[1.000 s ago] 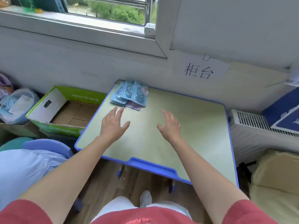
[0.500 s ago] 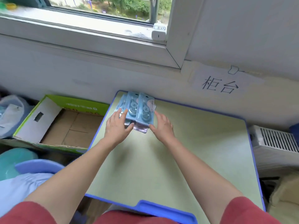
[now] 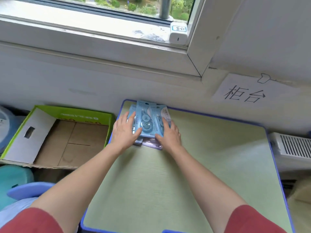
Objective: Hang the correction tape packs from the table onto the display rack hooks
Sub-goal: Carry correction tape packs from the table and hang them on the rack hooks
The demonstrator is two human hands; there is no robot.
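Several light-blue correction tape packs (image 3: 146, 117) lie in a loose overlapping pile at the far left corner of the green table (image 3: 193, 165), with a purple pack (image 3: 152, 143) showing underneath. My left hand (image 3: 124, 132) rests on the pile's left side, fingers straight and thumb laid across a pack. On the pile's right side my right hand (image 3: 170, 134) lies flat with its fingers along the outer pack. The two hands flank the pile. No display rack or hook is in view.
An open green cardboard box (image 3: 67, 140) stands on the floor left of the table. A white vented heater (image 3: 292, 145) sits to the right. A paper sign (image 3: 244, 93) hangs on the wall, and a small white device (image 3: 178, 33) is on the window sill.
Both hands reached forward from the middle of the table to the pile and now lie on its two sides. The view has moved closer to the wall.
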